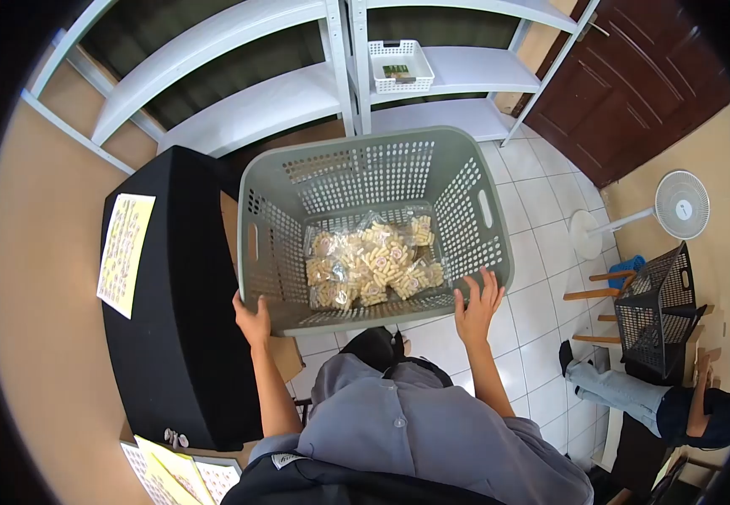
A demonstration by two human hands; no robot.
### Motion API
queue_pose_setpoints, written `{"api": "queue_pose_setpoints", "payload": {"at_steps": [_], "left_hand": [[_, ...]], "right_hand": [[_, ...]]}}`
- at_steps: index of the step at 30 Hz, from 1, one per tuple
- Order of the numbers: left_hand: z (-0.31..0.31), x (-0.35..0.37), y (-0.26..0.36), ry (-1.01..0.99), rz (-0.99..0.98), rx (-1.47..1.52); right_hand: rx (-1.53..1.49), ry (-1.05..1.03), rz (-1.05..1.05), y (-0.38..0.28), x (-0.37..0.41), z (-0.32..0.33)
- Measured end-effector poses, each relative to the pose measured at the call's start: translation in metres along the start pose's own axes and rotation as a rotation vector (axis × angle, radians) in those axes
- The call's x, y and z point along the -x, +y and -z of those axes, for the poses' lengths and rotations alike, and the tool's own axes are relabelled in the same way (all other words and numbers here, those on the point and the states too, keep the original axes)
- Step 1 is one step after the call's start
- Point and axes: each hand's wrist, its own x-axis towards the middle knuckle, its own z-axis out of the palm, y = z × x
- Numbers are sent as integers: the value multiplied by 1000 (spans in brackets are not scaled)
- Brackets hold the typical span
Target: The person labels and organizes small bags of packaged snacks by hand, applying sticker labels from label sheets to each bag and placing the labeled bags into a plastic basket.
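A large grey-green plastic laundry basket (279, 206) with perforated walls is held in front of my body, its open top facing me. Inside, on its floor, lie several clear plastic bags of pale yellow finger-shaped snacks (382, 257), each bag with a small round label. My left hand (253, 320) grips the rim at the near left corner, thumb up on the wall. At the near right, my right hand (478, 305) curls its fingers over the rim onto the inner wall. The basket hides part of both palms.
White shelving (255, 122) runs along the far side, bearing a small white basket (401, 66). A black-covered table (184, 337) with a printed sheet (127, 244) stands left. At right are a white fan (682, 204), a dark basket (655, 311) on a wooden-legged support, and another person (634, 400).
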Motion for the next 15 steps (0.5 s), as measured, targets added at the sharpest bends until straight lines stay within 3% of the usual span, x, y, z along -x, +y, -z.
{"api": "queue_pose_setpoints", "payload": {"at_steps": [1,3,4,11,15], "left_hand": [[-7,-2,-11,-1,-4,10],[-17,-5,-25,198,-1,232],[-18,-4,-29,183,188,480],[-15,-1,-28,127,296,451],[-17,3,-32,127,237,430]], "right_hand": [[6,9,3,3,0,-2],[130,-91,43,8,0,-4],[132,-89,41,8,0,-5],[110,-55,50,14,1,-11],[102,-54,44,19,0,-14]]}}
